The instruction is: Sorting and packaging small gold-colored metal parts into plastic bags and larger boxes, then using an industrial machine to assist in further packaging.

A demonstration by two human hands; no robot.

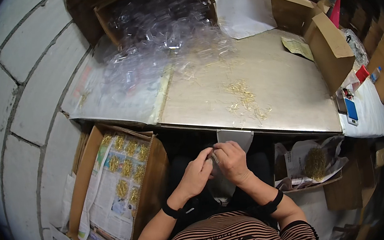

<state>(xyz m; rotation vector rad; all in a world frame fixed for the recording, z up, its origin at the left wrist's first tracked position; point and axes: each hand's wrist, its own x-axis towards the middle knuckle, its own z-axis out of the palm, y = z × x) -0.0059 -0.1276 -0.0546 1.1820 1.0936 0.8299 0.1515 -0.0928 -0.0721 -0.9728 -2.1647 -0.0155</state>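
My left hand [196, 175] and my right hand [232, 161] meet over my lap, just short of the table's front edge. Both are closed, fingertips pinched together around something small and greyish or see-through that the fingers mostly cover. Beyond them, small gold-coloured wire pieces [244, 96] lie scattered on the metal tabletop [294, 103]. To my left, an open cardboard box [148, 184] lined with newspaper holds several small gold bundles [122, 188] set apart from one another. A heap of gold wire pieces [316, 163] sits on paper in a carton at my right.
Clear plastic cases [164, 40] form a large pile at the back left. Cardboard panels [331, 52] wall the table's right side, with a yellowish paper [297, 47] nearby. A blue-and-white device [351, 111] rests on the right corner. White block wall [30, 110] stands at left.
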